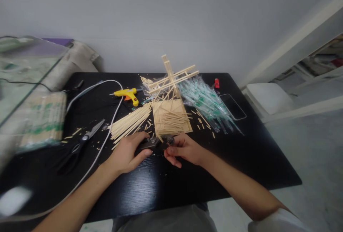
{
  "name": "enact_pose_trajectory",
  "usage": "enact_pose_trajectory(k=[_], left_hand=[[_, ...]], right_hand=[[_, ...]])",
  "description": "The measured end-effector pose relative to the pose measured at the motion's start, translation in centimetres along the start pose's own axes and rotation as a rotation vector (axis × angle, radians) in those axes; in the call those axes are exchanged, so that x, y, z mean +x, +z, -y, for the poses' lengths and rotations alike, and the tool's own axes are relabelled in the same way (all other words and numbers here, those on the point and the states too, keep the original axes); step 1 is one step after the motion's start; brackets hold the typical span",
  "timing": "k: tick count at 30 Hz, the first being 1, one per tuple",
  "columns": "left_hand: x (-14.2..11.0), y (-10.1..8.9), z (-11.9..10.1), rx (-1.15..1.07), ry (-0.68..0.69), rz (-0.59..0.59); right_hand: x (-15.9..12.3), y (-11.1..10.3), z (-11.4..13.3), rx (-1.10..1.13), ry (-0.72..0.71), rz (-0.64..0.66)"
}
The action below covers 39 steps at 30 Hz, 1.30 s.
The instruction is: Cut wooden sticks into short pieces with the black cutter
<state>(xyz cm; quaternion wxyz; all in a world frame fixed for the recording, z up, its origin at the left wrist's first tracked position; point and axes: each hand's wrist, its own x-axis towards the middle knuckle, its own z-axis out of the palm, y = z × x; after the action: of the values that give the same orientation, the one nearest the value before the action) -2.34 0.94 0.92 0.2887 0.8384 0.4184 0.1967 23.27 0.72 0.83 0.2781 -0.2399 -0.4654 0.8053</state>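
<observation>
My left hand (128, 154) is closed around one end of a dark, blurred hand tool (149, 142) near the front of the black table. At the tool's other end my right hand (184, 149) is pinched, thumb against fingers; what lies between them is hidden. A short wooden stick (160, 138) pokes up beside the tool's dark head. Just beyond my hands lies a flat platform of sticks (190, 126), with loose cut sticks (173, 119) heaped on it. An upright windmill-like stick frame (171, 78) with crossed arms rises at its far side.
Left of the platform lie a bundle of long sticks (131, 123), a yellow glue gun (127, 94), scissors (85, 138) and a white cable (114, 117). Packaged sticks (43, 117) sit far left. On the right are plastic wrappers (205, 99), a phone (232, 106) and a red object (217, 83).
</observation>
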Motion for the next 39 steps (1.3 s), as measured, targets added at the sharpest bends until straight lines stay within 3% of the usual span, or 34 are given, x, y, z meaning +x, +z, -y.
enact_pose_trajectory(k=[4,11,15,19,22,26,30,39], left_hand=[[-0.2,0.0,-0.2,-0.016,-0.007,0.034],[-0.1,-0.2,-0.7,0.017,-0.088,0.04],[0.1,-0.5,-0.6,0.063,-0.146,0.063],[0.3,-0.8,-0.6,0.118,-0.206,0.118],[0.5,-0.8,-0.7,0.135,-0.216,0.168],[0.5,-0.7,-0.9,0.141,-0.201,0.198],[0.4,-0.7,-1.0,0.155,-0.196,0.197],[0.6,-0.7,-0.7,0.297,-0.27,0.198]], right_hand=[[0.0,0.2,-0.3,0.083,0.027,0.044],[0.2,0.0,-0.5,0.042,0.006,0.005],[0.1,-0.3,-0.1,-0.145,-0.066,-0.13],[-0.1,-0.6,-0.1,-0.187,-0.241,-0.304],[-0.2,-0.7,-0.1,-0.173,-0.259,-0.214],[-0.1,-0.6,0.0,-0.118,-0.165,-0.138],[0.0,-0.6,-0.1,-0.04,-0.094,-0.136],[0.2,-1.0,-0.2,-0.06,-0.103,-0.156]])
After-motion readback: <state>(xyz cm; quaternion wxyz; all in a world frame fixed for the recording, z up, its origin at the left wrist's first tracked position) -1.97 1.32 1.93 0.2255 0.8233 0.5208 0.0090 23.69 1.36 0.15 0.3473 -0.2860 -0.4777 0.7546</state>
